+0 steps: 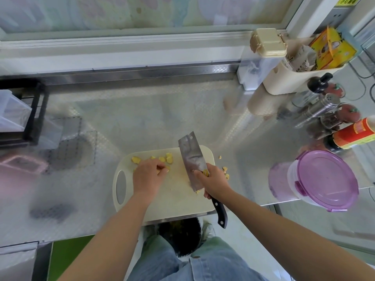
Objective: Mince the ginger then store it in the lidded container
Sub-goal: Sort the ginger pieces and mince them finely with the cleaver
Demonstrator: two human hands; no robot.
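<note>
The right hand [215, 179] grasps the cleaver [192, 161] over the cutting board [172, 199]. On the board's far-left part, the left hand [148, 175] pinches ginger pieces [165, 159].

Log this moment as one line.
stage: mincing | right hand: grips cleaver | left hand: on ginger | cutting board | container: lidded, right

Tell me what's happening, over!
Right hand gripping cleaver. Left hand pinching ginger pieces on cutting board. Lidded container closed, nothing blocking.
</note>
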